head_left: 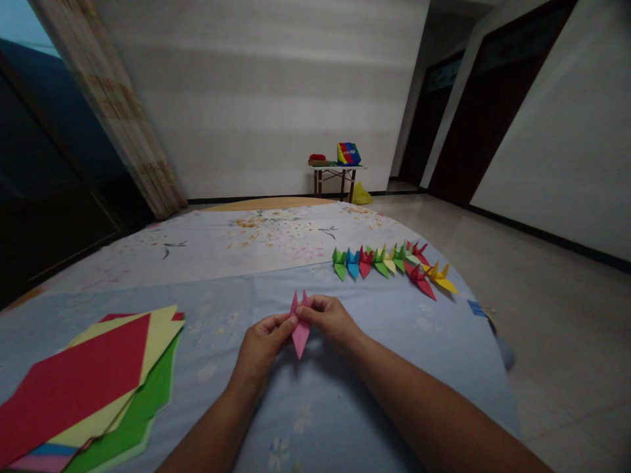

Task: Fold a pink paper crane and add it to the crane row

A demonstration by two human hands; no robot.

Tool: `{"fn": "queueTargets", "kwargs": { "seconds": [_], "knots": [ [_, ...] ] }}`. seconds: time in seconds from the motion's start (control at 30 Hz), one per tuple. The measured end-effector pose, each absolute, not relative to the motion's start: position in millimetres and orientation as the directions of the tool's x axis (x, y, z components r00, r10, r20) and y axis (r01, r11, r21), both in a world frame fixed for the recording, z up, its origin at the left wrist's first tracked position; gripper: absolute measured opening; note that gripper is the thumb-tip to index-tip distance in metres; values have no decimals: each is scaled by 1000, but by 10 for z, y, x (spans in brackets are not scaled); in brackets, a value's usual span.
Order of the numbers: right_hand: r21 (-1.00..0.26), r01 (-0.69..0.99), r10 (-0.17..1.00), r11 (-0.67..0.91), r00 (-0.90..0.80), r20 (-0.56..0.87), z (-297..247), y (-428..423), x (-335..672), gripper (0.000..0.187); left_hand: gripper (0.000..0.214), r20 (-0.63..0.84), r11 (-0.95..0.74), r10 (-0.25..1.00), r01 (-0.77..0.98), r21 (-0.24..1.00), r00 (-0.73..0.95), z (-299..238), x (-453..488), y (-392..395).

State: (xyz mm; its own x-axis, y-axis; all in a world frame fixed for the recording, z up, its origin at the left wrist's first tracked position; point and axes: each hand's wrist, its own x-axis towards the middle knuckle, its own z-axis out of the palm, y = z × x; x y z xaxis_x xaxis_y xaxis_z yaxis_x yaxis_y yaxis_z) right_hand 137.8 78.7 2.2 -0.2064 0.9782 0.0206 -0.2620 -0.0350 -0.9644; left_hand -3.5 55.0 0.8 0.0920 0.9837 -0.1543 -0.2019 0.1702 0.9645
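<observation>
A pink folded-paper crane is held up over the near middle of the table, two narrow points upward and one wider point down. My left hand pinches its left side between thumb and fingers. On its right side my right hand grips it the same way, the thumb across the paper near the middle. Both thumbs nearly meet and cover part of the folds. Beyond my right hand, several finished paper cranes in green, blue, red and yellow stand in a row.
At the left lies a loose stack of coloured paper sheets, red on top. A floral cloth covers the round table. Against the far wall stands a small table with a colourful box on it and a yellow bag beside it.
</observation>
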Motion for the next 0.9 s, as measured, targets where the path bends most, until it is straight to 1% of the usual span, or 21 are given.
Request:
{"fn": "queueTargets", "kwargs": {
  "seconds": [0.1,0.43,0.7,0.8,0.9],
  "knots": [
    [-958,-284,977,-49,-213,13,21,782,1380,29,32,-148,155,988,-187,970,51,4,-32,549],
    [-960,-270,974,-71,-227,-8,-9,802,1379,28,34,-97,101,994,-89,991,54,108,-12,513],
    [-975,-214,965,-67,-264,-9,29,792,1394,28,31,-68,72,996,-60,996,61,122,-22,512],
    [-979,-194,951,-60,-310,3,20,791,1402,29,30,-73,78,994,-56,995,80,126,-28,514],
    [-979,-196,952,-58,-307,5,4,791,1409,29,31,-89,95,990,-56,994,106,137,-32,511]
  ]
}}
